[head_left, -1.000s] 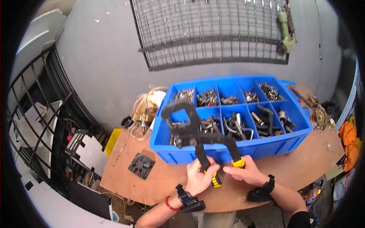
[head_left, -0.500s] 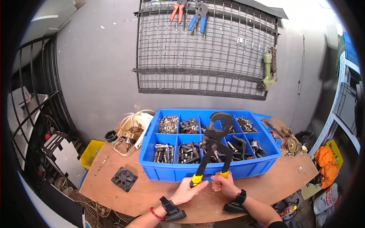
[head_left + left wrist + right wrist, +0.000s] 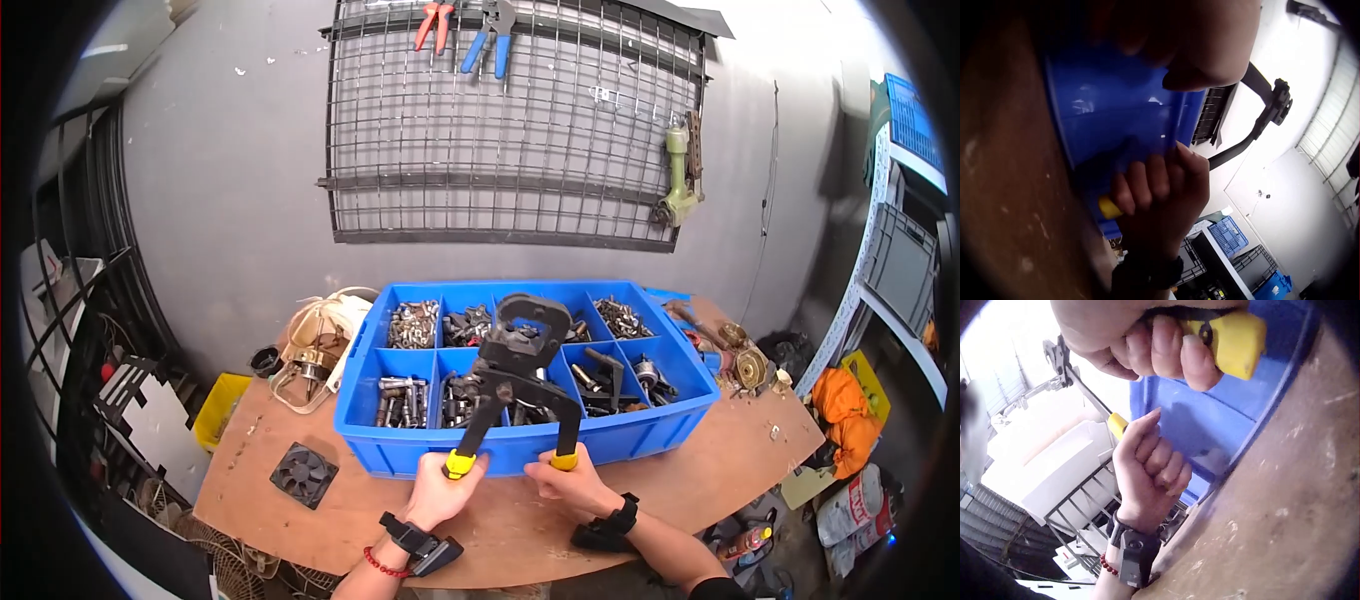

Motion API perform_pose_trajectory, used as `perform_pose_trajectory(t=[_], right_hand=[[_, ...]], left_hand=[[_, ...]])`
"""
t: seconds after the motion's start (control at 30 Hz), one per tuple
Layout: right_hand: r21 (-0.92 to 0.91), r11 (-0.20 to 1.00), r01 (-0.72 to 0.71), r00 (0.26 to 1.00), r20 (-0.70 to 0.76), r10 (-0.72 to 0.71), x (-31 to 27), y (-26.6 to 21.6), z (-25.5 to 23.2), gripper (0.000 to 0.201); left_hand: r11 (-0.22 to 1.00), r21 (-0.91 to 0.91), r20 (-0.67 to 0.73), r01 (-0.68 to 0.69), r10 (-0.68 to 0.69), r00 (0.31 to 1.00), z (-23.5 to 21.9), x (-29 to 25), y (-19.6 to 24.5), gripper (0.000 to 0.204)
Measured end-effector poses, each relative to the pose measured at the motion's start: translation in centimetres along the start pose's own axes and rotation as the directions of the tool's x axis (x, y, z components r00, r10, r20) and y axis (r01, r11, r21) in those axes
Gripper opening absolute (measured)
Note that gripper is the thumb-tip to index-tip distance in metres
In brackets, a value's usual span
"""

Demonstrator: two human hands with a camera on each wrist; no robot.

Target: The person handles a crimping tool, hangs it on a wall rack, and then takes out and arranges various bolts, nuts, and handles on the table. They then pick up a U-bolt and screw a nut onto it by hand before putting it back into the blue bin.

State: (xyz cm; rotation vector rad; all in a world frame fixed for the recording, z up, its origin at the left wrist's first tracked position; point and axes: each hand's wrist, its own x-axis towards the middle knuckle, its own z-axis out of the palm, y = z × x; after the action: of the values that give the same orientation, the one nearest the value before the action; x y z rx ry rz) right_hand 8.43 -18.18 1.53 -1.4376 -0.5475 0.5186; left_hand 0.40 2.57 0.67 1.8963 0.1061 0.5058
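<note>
Both hands hold a long-handled black tool with yellow grips (image 3: 520, 360), much like a cable cutter. Its hooked, loop-shaped head points up and away, overlapping the blue bin (image 3: 520, 455) in the head view. My left hand (image 3: 440, 497) curls round the left grip. Round the right grip are the fingers of my right hand (image 3: 578, 487); in the right wrist view the yellow grip end (image 3: 1241, 347) sticks out past them. The handles stand spread apart in a V, above the wooden table near the bin's front wall.
The bin's compartments hold metal sockets (image 3: 402, 400), bolts and fittings. A black fan (image 3: 303, 475) lies on the table (image 3: 250, 450) at left, with a coil of pale cord (image 3: 310, 345) behind it. Rusty parts (image 3: 745, 365) lie at right. Pliers (image 3: 490, 40) hang on the wall grid.
The head view has swung up, showing more of the wall grid. The tool has turned from leaning left to nearly upright. Since half a second ago its handles have spread wider and the hands moved apart.
</note>
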Motion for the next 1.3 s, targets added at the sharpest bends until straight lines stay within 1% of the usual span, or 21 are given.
perform_pose_trajectory(t=[0.03,0.17,0.23,0.27,0.33,0.37,0.47,0.5,0.57,0.67,0.77,0.87,0.93,1.03,1.3], right_hand=[[-0.021,1.0,0.014,1.0,-0.007,-0.014,-0.1,-0.3,0.0,0.037],[-0.125,0.992,0.029,0.999,-0.042,-0.035,-0.7,-0.7,0.2,0.039],[-0.289,0.946,0.147,0.987,-0.02,-0.159,-0.9,-1.5,-0.5,0.039],[-0.366,0.909,0.2,0.977,-0.001,-0.215,-1.1,-2.0,-1.0,0.039],[-0.426,0.889,0.169,0.98,-0.023,-0.197,-1.8,-3.7,-2.8,0.037],[-0.459,0.871,0.177,0.979,-0.009,-0.204,-1.9,-4.3,-3.5,0.034],[-0.477,0.858,0.19,0.975,-0.012,-0.223,-1.6,-4.0,-3.6,0.033],[-0.471,0.864,0.176,0.977,-0.026,-0.213,-1.6,-4.0,-3.6,0.033],[-0.458,0.876,0.151,0.979,-0.055,-0.197,-1.5,-4.0,-3.4,0.032],[-0.469,0.868,0.163,0.978,-0.042,-0.206,-1.2,-3.2,-3.6,0.032],[-0.444,0.874,0.196,0.965,-0.072,-0.253,-1.0,-3.1,-2.7,0.043],[-0.453,0.872,0.185,0.971,-0.05,-0.232,-0.8,-2.5,-3.2,0.035],[-0.452,0.874,0.181,0.971,-0.06,-0.232,-0.7,-2.3,-3.3,0.036],[-0.447,0.875,0.189,0.968,-0.064,-0.242,-0.4,-1.6,-3.5,0.037],[-0.436,0.881,0.185,0.974,-0.037,-0.223,-0.4,-1.6,-3.6,0.038]], left_hand=[[0.999,-0.04,-0.031,-0.022,0.021,0.999,0.0,0.1,0.3,0.041],[0.998,-0.001,-0.041,-0.055,0.055,0.998,-0.7,0.0,0.7,0.041],[0.997,0.035,-0.063,-0.066,0.068,0.996,-1.1,-0.3,0.7,0.042],[0.994,0.084,-0.109,-0.073,0.082,0.991,-1.7,-0.2,0.6,0.039],[0.973,0.159,-0.169,-0.167,0.194,0.966,-3.4,0.2,0.5,0.033],[0.937,0.271,-0.144,-0.22,0.266,0.953,-4.4,0.5,0.4,0.027],[0.925,0.3,-0.127,-0.234,0.282,0.951,-4.4,0.7,-0.9,0.027],[0.946,0.263,-0.147,-0.19,0.234,0.961,-4.1,0.6,-0.6,0.028],[0.952,0.25,-0.157,-0.176,0.219,0.963,-3.9,0.7,-0.4,0.029],[0.946,0.267,-0.145,-0.183,0.227,0.963,-4.1,0.7,-0.9,0.03],[0.941,0.276,-0.135,-0.195,0.238,0.962,-4.2,0.8,-0.7,0.031],[0.943,0.276,-0.139,-0.188,0.233,0.962,-4.2,0.7,-0.6,0.032],[0.948,0.265,-0.142,-0.175,0.218,0.966,-4.0,0.7,-0.7,0.032],[0.938,0.281,-0.135,-0.203,0.248,0.959,-4.1,0.8,-1.1,0.033],[0.941,0.286,-0.157,-0.183,0.234,0.959,-3.8,0.7,-0.2,0.031]])
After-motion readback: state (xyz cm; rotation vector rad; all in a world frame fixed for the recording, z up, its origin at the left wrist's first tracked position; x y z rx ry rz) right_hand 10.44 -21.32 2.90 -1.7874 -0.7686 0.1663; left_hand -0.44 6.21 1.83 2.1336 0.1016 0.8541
